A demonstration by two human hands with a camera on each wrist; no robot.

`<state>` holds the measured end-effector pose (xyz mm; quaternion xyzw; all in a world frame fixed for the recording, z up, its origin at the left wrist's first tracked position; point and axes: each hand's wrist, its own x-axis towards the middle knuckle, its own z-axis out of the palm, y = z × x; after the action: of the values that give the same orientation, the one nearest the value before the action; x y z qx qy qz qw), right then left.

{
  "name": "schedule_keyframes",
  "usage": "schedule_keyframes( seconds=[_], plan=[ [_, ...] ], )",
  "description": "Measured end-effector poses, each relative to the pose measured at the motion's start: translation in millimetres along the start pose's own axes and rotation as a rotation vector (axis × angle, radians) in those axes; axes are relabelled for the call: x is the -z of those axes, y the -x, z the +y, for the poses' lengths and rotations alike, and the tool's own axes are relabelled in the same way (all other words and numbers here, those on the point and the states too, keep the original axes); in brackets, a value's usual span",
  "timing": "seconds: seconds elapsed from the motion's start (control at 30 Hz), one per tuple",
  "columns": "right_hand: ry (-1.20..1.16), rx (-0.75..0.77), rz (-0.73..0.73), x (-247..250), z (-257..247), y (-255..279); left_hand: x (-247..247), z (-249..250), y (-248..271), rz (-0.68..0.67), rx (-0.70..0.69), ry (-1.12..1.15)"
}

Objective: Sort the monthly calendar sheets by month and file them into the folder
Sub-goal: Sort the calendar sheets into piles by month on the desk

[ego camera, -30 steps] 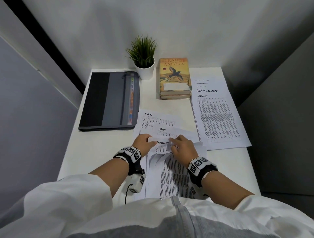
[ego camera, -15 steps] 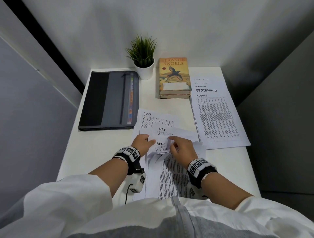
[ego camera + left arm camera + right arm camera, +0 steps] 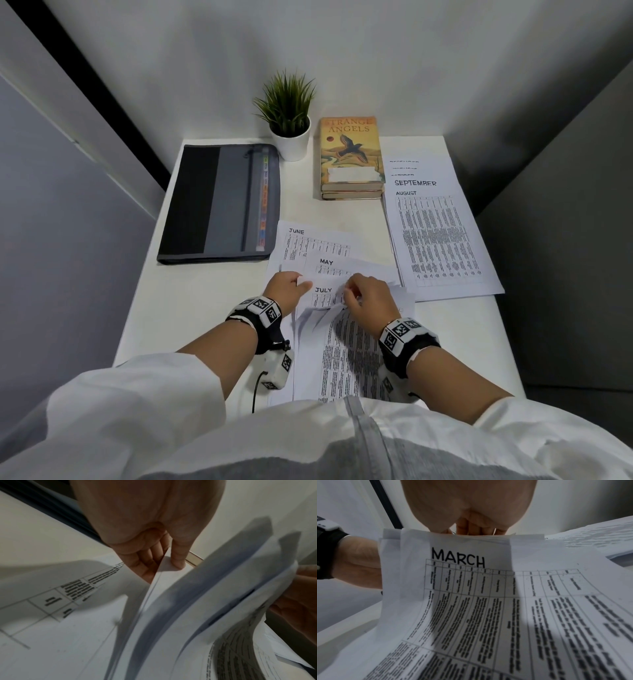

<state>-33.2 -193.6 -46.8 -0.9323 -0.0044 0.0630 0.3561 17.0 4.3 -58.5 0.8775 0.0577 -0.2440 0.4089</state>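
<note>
A loose stack of calendar sheets point(image 3: 342, 346) lies on the white table in front of me. My left hand point(image 3: 287, 287) pinches the top left corner of a sheet between thumb and fingers point(image 3: 176, 555). My right hand point(image 3: 368, 296) curls several top edges back toward me, with the MARCH sheet point(image 3: 458, 558) outermost. The JULY sheet point(image 3: 323, 291) shows between my hands. MAY point(image 3: 327, 262) and JUNE point(image 3: 296, 232) sheets lie fanned just beyond. A sorted pile point(image 3: 435, 233) with AUGUST on top and SEPTEMBER behind lies at the right. The grey zipped folder point(image 3: 219, 202) lies shut at the back left.
A potted plant point(image 3: 289, 116) stands at the back centre. Two stacked books point(image 3: 351, 157) lie right of it, next to the sorted pile. Grey partition walls close the table in on both sides. Bare table point(image 3: 171, 308) shows at the front left.
My right hand has flipped through the stack: JANUARY showed a second ago, then APRIL, now JULY. Both hands stayed in place at the stack's top edge.
</note>
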Motion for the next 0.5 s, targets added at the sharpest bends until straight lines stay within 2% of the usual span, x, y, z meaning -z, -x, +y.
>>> schedule_keyframes(
  seconds=[0.13,0.23,0.3,0.5],
  plan=[
    [0.006,0.004,-0.066,-3,1,0,-3,-4,0,-0.022,-0.017,0.086],
    [0.149,0.020,-0.086,-6,4,-4,-5,-4,2,-0.008,-0.003,0.165],
    [0.251,0.027,-0.116,-4,3,-7,-4,-4,1,-0.005,-0.010,0.137],
    [0.289,0.075,-0.336,4,-5,-12,-3,-5,1,-0.019,-0.010,0.080]
  ],
)
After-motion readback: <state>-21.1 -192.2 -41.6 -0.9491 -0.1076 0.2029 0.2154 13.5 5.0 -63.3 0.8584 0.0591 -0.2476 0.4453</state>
